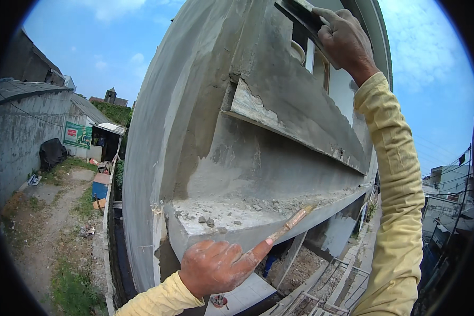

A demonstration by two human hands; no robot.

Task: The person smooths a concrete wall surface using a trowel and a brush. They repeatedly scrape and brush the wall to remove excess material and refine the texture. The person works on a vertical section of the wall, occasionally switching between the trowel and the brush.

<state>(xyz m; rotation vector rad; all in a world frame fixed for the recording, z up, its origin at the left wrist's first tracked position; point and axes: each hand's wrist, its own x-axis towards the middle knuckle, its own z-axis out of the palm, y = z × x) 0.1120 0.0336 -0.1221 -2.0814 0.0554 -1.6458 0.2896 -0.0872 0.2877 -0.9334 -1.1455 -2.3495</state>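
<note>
My left hand [221, 263], dusty, grips a small wooden-handled brush [295, 220] at the lower middle, its tip at the front of a concrete ledge [216, 221] strewn with mortar crumbs. My right hand [347, 39] is raised at the top right, closed on a dark flat plastering tool [308, 23] held against the upper edge of a freshly plastered grey wall [300, 116]. A pale, rough-edged sloping lip [263, 113] runs across the wall above the ledge.
A curved grey wall [152, 142] rises at left. A dirt path [63, 221] and corrugated-roofed building [31, 121] lie far below left. Metal scaffolding [339, 284], a paved strip and a bucket [218, 301] show underneath. Overhead wires and buildings [453, 179] stand at right.
</note>
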